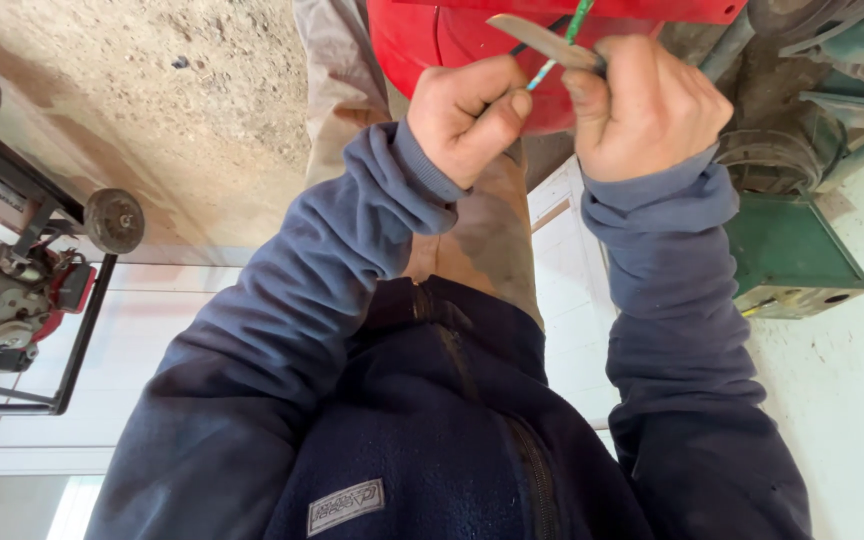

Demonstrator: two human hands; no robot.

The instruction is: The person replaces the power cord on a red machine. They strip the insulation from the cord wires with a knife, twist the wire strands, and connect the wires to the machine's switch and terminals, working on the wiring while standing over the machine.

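My left hand [467, 115] is closed around a thin green and pale cable [560, 50] that runs up toward the top of the view. My right hand [647, 105] is shut on a knife whose flat grey blade [542, 40] points left and lies across the cable just above my left thumb. Both hands are close together in front of a red rounded machine body [422, 35]. Dark blue fleece sleeves cover both arms, and brown trousers show below my hands.
A green metal machine part [792, 255] with dark ribbed tubing stands at the right. A small engine in a black wheeled frame [22, 270] stands at the left. Sandy dirt ground [172, 110] meets white panels below.
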